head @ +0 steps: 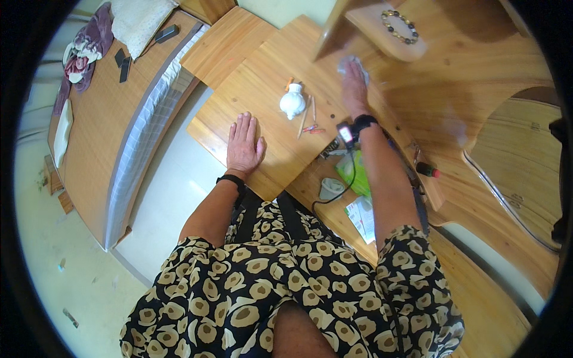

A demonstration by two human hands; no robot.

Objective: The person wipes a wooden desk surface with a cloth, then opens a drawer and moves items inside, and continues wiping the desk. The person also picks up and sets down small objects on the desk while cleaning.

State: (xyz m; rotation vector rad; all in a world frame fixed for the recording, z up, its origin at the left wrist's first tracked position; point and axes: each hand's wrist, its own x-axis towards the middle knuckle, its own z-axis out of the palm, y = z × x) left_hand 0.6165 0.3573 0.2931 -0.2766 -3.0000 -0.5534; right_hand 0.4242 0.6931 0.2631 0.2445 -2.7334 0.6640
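My left hand lies flat, palm down, on the wooden desk top near its left edge, fingers extended and holding nothing. My right hand reaches farther forward and presses a crumpled whitish cloth or tissue against the wood at the back right. Between the hands stands a small white ceramic figurine. Beside it are two wooden pencils, an orange stick-like piece and small red-wrapped pieces. A black strap circles each wrist; the right one carries a lit device with a cable.
A bead bracelet lies on a wooden shelf at the back right. Below the desk top, an open compartment holds a green plastic bag, a pale cup-like item and printed papers. A small dark bottle is at right, a bed at left.
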